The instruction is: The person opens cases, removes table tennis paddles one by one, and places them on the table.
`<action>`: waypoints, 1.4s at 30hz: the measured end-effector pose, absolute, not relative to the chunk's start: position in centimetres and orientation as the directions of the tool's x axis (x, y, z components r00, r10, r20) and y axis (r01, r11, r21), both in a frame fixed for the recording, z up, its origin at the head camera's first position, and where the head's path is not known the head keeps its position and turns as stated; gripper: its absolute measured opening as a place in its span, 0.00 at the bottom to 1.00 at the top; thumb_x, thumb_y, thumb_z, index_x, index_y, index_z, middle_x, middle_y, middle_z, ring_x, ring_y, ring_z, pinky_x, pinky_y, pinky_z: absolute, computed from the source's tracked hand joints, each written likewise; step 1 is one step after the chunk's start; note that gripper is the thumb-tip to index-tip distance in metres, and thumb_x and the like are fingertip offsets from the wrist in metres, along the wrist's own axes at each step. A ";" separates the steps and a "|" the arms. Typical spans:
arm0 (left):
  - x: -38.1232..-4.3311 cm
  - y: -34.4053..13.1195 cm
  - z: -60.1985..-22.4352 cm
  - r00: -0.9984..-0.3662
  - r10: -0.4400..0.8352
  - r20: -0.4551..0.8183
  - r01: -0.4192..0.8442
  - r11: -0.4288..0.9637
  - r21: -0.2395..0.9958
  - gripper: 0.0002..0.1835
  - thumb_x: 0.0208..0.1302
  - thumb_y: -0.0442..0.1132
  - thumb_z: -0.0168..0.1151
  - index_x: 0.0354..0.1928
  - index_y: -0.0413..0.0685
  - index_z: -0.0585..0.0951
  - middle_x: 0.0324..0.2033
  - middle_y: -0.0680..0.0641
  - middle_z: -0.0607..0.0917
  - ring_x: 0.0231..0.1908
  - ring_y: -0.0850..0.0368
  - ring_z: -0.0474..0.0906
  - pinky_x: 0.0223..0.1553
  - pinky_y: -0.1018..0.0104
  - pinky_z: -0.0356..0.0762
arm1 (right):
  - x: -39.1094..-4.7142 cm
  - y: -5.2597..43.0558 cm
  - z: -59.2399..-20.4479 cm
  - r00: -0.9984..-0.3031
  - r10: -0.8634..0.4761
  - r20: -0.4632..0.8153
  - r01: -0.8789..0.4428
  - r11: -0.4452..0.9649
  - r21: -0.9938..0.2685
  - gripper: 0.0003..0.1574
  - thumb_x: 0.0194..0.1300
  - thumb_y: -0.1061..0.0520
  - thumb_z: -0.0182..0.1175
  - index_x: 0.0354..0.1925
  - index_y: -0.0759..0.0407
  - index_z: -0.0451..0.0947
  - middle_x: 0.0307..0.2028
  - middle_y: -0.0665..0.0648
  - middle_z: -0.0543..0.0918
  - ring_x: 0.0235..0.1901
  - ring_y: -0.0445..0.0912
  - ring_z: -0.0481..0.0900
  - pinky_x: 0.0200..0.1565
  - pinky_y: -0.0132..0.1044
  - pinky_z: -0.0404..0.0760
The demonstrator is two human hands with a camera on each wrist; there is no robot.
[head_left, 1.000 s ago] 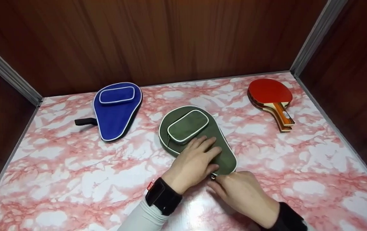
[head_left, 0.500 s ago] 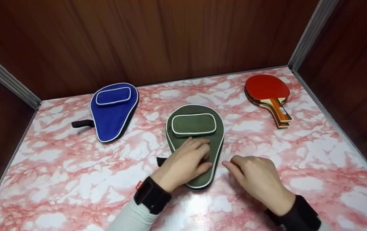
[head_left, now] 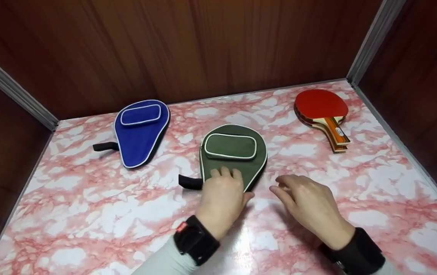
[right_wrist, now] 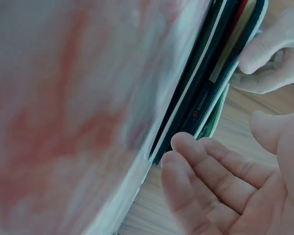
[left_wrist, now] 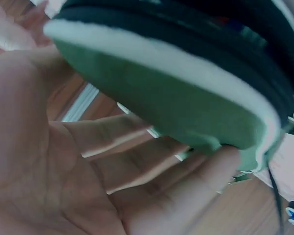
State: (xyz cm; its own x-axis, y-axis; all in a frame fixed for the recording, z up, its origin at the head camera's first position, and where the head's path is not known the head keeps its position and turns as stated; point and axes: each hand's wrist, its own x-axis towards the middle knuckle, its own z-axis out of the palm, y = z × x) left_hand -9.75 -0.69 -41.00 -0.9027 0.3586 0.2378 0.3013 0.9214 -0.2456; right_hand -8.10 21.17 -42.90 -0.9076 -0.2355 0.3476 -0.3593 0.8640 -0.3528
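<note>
The green table tennis bat case [head_left: 233, 168] lies flat at mid-table, its white-piped pocket towards the back and a black strap [head_left: 190, 182] out to the left. Over its narrow lower end lies my left hand [head_left: 224, 198]; the left wrist view has its long fingers fairly straight against the green fabric. My right hand [head_left: 310, 206] hovers just right of the case, fingers loosely bent, holding nothing. Along the case's side, the right wrist view reveals an unzipped gap [right_wrist: 206, 98] with a red and tan edge [right_wrist: 230, 41] inside.
A blue bat case [head_left: 136, 141] with white piping lies at the back left, its black strap pointing left. Two stacked table tennis bats [head_left: 321, 105], red rubber on top, lie at the back right. Brown wood panels [head_left: 218, 46] enclose the pink marbled table [head_left: 88, 214].
The green case has turned upright in the head view. My right hand has let go at its lower end and moved off to the right. My left hand has shifted over the narrow end.
</note>
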 end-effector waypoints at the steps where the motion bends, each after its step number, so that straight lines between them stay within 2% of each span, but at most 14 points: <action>1: -9.8 -0.3 -41.1 -0.913 0.343 0.222 0.279 0.920 -0.274 0.43 0.66 0.76 0.67 0.56 0.41 0.87 0.47 0.38 0.89 0.42 0.43 0.87 0.31 0.57 0.87 | -8.4 21.1 -42.8 -0.909 -0.237 0.344 -0.359 0.863 -0.355 0.18 0.78 0.44 0.70 0.52 0.56 0.90 0.42 0.53 0.91 0.40 0.50 0.89 0.38 0.54 0.87; 2: -9.8 0.2 -41.1 -0.921 0.325 0.217 0.256 0.921 -0.295 0.44 0.65 0.77 0.67 0.58 0.41 0.87 0.49 0.37 0.90 0.43 0.42 0.88 0.31 0.57 0.87 | -8.6 21.1 -42.7 -0.910 -0.238 0.340 -0.359 0.862 -0.357 0.20 0.78 0.44 0.70 0.55 0.57 0.89 0.44 0.54 0.91 0.43 0.52 0.90 0.41 0.55 0.87; 5: -10.2 1.2 -41.7 -0.932 0.266 0.248 0.181 0.930 -0.320 0.35 0.70 0.69 0.68 0.57 0.43 0.87 0.49 0.35 0.89 0.44 0.38 0.89 0.26 0.55 0.86 | -9.7 20.9 -42.3 -0.916 -0.254 0.312 -0.362 0.858 -0.363 0.28 0.79 0.43 0.69 0.64 0.61 0.85 0.56 0.61 0.90 0.57 0.57 0.88 0.53 0.60 0.86; 9: -11.0 1.8 -42.2 -0.923 0.210 0.322 0.108 0.945 -0.307 0.22 0.71 0.61 0.68 0.47 0.48 0.87 0.41 0.39 0.84 0.37 0.43 0.85 0.19 0.57 0.80 | -11.2 20.8 -41.9 -0.917 -0.302 0.261 -0.382 0.852 -0.357 0.36 0.80 0.46 0.67 0.73 0.69 0.76 0.69 0.70 0.81 0.71 0.64 0.77 0.69 0.64 0.76; 11: -11.2 1.9 -42.3 -0.917 0.203 0.344 0.099 0.950 -0.297 0.22 0.69 0.62 0.69 0.43 0.50 0.86 0.37 0.42 0.81 0.35 0.46 0.81 0.18 0.58 0.77 | -11.7 20.6 -41.8 -0.915 -0.323 0.242 -0.393 0.849 -0.353 0.38 0.81 0.48 0.66 0.75 0.72 0.73 0.71 0.72 0.79 0.74 0.66 0.74 0.72 0.64 0.72; 13: -11.3 1.9 -42.3 -0.909 0.210 0.361 0.101 0.950 -0.297 0.18 0.71 0.59 0.67 0.41 0.51 0.85 0.36 0.44 0.79 0.33 0.49 0.78 0.17 0.60 0.76 | -12.1 20.5 -41.9 -0.910 -0.339 0.239 -0.407 0.844 -0.348 0.38 0.80 0.50 0.67 0.75 0.73 0.73 0.71 0.72 0.79 0.73 0.66 0.74 0.73 0.63 0.71; 18: -11.3 1.8 -42.1 -0.902 0.231 0.364 0.126 0.949 -0.290 0.14 0.73 0.52 0.65 0.43 0.49 0.88 0.36 0.45 0.79 0.33 0.51 0.77 0.19 0.63 0.76 | -12.4 20.0 -42.5 -0.906 -0.365 0.215 -0.419 0.843 -0.338 0.39 0.79 0.50 0.68 0.75 0.73 0.73 0.69 0.72 0.80 0.71 0.66 0.76 0.71 0.62 0.73; 23: -11.3 1.4 -41.8 -0.906 0.259 0.334 0.163 0.943 -0.291 0.13 0.75 0.46 0.62 0.45 0.46 0.90 0.37 0.45 0.80 0.36 0.50 0.77 0.24 0.64 0.79 | -12.2 19.7 -42.6 -0.921 -0.361 0.147 -0.389 0.857 -0.336 0.42 0.79 0.50 0.68 0.77 0.75 0.70 0.73 0.76 0.75 0.75 0.68 0.72 0.74 0.62 0.70; 28: -11.3 1.1 -41.8 -0.900 0.288 0.326 0.195 0.937 -0.289 0.11 0.75 0.42 0.61 0.42 0.46 0.90 0.36 0.45 0.81 0.36 0.50 0.77 0.25 0.64 0.80 | -12.2 19.5 -43.0 -0.918 -0.373 0.133 -0.396 0.858 -0.328 0.42 0.78 0.49 0.69 0.76 0.76 0.71 0.73 0.76 0.75 0.74 0.68 0.73 0.73 0.63 0.71; 34: -11.4 0.5 -41.8 -0.874 0.301 0.382 0.210 0.942 -0.261 0.12 0.73 0.44 0.64 0.37 0.45 0.90 0.34 0.45 0.81 0.35 0.50 0.78 0.24 0.63 0.82 | -12.1 19.4 -43.1 -0.919 -0.372 0.130 -0.394 0.858 -0.328 0.42 0.77 0.50 0.70 0.75 0.76 0.71 0.73 0.75 0.75 0.73 0.68 0.74 0.73 0.63 0.71; 40: -11.7 -0.4 -41.6 -0.846 0.286 0.449 0.257 0.958 -0.127 0.18 0.73 0.52 0.70 0.34 0.43 0.89 0.33 0.44 0.83 0.34 0.47 0.81 0.27 0.58 0.83 | -12.2 19.4 -43.3 -0.914 -0.380 0.141 -0.405 0.856 -0.321 0.42 0.77 0.50 0.70 0.75 0.76 0.72 0.73 0.75 0.75 0.73 0.68 0.74 0.72 0.64 0.72; 42: -11.8 -0.7 -41.5 -0.844 0.284 0.455 0.278 0.957 -0.081 0.19 0.74 0.51 0.70 0.35 0.42 0.89 0.33 0.43 0.84 0.34 0.45 0.82 0.28 0.56 0.84 | -12.2 19.5 -43.3 -0.913 -0.382 0.144 -0.408 0.855 -0.320 0.41 0.77 0.50 0.70 0.75 0.75 0.72 0.73 0.74 0.75 0.73 0.68 0.74 0.72 0.63 0.72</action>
